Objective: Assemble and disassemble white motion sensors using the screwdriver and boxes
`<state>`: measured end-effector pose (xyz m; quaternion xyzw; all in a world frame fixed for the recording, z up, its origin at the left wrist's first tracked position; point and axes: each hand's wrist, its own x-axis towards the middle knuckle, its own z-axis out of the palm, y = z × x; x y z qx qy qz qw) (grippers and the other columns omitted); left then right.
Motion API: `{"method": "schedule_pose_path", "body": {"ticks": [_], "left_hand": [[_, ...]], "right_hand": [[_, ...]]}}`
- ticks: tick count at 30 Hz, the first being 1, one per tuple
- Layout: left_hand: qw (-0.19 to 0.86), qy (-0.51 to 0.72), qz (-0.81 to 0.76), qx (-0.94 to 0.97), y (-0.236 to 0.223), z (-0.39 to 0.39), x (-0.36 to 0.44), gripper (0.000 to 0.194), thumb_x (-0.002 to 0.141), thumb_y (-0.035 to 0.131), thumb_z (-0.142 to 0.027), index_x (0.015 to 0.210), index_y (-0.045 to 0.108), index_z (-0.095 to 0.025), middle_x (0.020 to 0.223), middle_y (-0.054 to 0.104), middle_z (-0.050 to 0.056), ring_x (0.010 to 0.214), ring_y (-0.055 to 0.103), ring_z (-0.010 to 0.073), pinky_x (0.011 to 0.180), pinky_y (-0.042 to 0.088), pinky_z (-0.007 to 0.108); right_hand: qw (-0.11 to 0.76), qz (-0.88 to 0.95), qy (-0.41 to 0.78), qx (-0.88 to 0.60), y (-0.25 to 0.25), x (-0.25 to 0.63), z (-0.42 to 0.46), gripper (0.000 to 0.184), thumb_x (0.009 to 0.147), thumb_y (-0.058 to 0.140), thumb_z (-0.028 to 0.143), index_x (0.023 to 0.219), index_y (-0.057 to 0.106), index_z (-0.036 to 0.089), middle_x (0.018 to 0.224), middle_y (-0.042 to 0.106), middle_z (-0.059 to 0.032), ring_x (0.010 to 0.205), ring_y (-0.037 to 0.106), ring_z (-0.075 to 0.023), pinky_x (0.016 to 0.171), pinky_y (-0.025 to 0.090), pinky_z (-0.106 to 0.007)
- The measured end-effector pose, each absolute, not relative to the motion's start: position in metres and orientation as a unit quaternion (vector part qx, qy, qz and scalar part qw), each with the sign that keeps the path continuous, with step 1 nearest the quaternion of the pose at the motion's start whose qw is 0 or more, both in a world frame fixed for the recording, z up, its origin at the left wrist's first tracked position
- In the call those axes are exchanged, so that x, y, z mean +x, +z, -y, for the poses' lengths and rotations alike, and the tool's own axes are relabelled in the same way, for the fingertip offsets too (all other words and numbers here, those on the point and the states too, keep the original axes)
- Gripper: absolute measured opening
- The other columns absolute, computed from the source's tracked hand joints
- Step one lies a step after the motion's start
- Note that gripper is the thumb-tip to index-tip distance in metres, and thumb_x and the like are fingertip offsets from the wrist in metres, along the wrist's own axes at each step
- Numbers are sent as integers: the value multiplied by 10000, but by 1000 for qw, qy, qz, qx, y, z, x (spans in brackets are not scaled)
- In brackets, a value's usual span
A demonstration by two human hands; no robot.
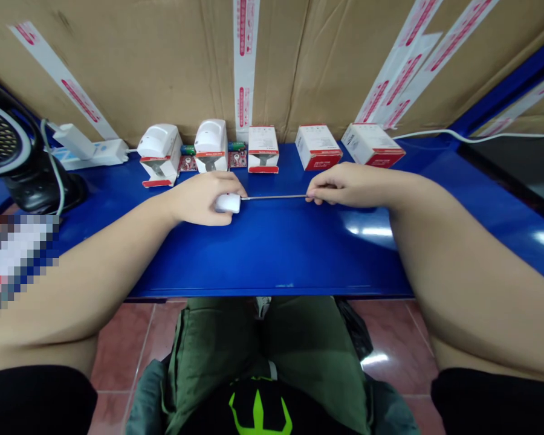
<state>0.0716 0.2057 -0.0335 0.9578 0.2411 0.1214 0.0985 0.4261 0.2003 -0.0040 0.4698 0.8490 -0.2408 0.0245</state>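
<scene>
My left hand (205,196) is closed around a small white remote control (228,203), just above the blue table. A thin metal antenna (276,197) sticks out of the remote to the right, nearly level. Its far end sits pinched between the thumb and fingers of my right hand (333,183). The remote's back and part of its body are hidden by my left fingers. Behind my hands stands a row of small white and red boxes, among them an upright box (263,148) and a box to its right (318,147).
White domed units (158,141) top the two left boxes; batteries (237,146) and red cards (238,159) lie between boxes. At left are a black fan (4,139) and a white power strip (111,152). A cardboard wall (272,60) closes the back. A cable (428,131) runs right.
</scene>
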Motion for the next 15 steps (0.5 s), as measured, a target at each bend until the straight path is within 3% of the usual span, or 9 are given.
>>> {"method": "schedule_pose_path", "body": {"ticks": [11, 15], "left_hand": [[97, 126, -234, 959, -35, -206, 70, 443, 856, 636, -358, 1232, 773, -169, 1260, 803, 161, 1134, 785, 332, 1055, 638, 499], [100, 122, -240, 958, -35, -206, 70, 445, 864, 636, -356, 1247, 770, -173, 1266, 802, 159, 1155, 785, 332, 1074, 633, 499]], "right_hand": [[24, -830, -245, 500, -6, 417, -195, 228, 923, 674, 479, 924, 676, 251, 725, 639, -13, 651, 559, -185, 695, 451, -358], [13, -845, -250, 474, -8, 419, -199, 316, 936, 632, 532, 973, 764, 246, 872, 748, -68, 786, 651, -230, 766, 492, -382]]}}
